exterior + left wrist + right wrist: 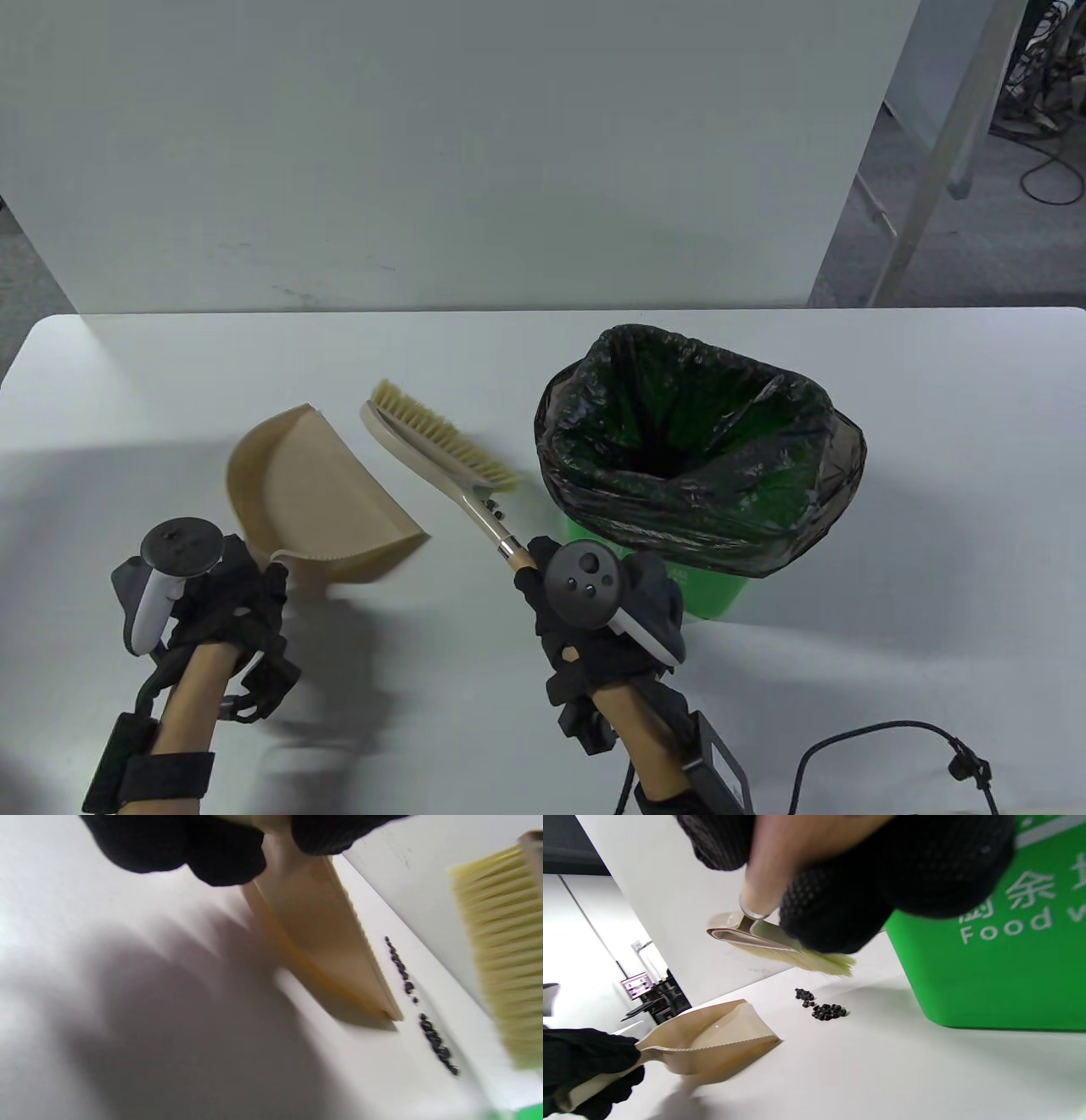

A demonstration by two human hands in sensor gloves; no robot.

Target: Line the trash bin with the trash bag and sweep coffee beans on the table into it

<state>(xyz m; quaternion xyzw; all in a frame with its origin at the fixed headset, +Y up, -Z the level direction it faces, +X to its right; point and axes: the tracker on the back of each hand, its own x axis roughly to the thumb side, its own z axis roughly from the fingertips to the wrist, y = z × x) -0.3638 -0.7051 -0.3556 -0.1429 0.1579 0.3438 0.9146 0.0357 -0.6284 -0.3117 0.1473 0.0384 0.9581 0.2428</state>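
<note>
Coffee beans [821, 1006] lie in a small cluster on the table [933, 526], between dustpan and bin. My left hand [225, 598] grips the dustpan [318, 497], tilted toward them to catch. My right hand [594, 611] grips the brush [445, 450], raised to sweep. The bagged trash bin [704, 450] waits close for dumping.

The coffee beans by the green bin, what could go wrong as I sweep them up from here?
1. The dustpan in your left hand is lifted, its lip apart from the coffee beans; brushed now, beans may slip under it.
2. The brush in your right hand hovers above the beans beside the bin; a hard stroke could scatter them against its wall.
3. The trash bag drapes loosely and might slip when you tip beans in.
</note>
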